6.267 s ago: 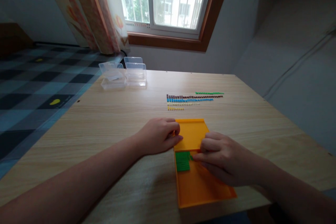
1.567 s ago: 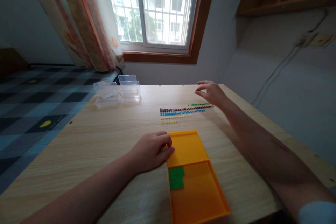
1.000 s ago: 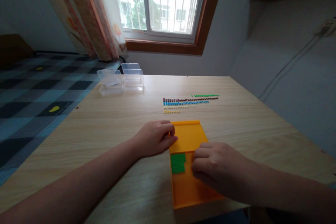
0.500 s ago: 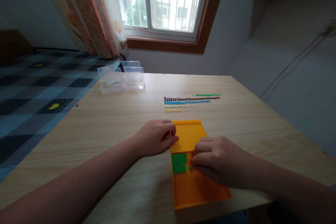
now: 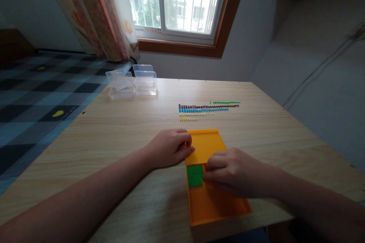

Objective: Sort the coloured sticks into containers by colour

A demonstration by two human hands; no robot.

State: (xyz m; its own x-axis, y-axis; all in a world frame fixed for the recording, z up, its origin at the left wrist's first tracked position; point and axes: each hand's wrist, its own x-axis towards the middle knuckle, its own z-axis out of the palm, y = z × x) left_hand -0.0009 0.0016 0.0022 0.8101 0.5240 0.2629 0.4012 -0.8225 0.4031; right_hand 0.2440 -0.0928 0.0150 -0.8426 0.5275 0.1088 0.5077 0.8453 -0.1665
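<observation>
An orange tray (image 5: 219, 207) lies near the table's front edge, with a block of small green pieces (image 5: 194, 175) laid flat at its left side. My left hand (image 5: 169, 147) grips the tray's left rim, fingers curled over it. Inside the tray my right hand (image 5: 232, 171) is closed, its fingertips pressed against the right edge of the green block; what they pinch is hidden. Farther back on the table (image 5: 119, 136) lie thin rows of tiny pieces: green (image 5: 225, 102), dark brown (image 5: 208, 106), blue (image 5: 203, 109), pale (image 5: 196, 114) and yellow (image 5: 188, 119).
Two clear plastic boxes (image 5: 132, 83) with open lids stand at the table's back left. A checked blanket (image 5: 34, 98) lies to the left. Behind the table are a window (image 5: 176, 2) and a curtain (image 5: 98, 13); a grey wall runs along the right.
My right hand came back from the far green row into the tray and slid left up to the green block. A loose green piece seen beside the block is now against it or covered. My left hand stayed.
</observation>
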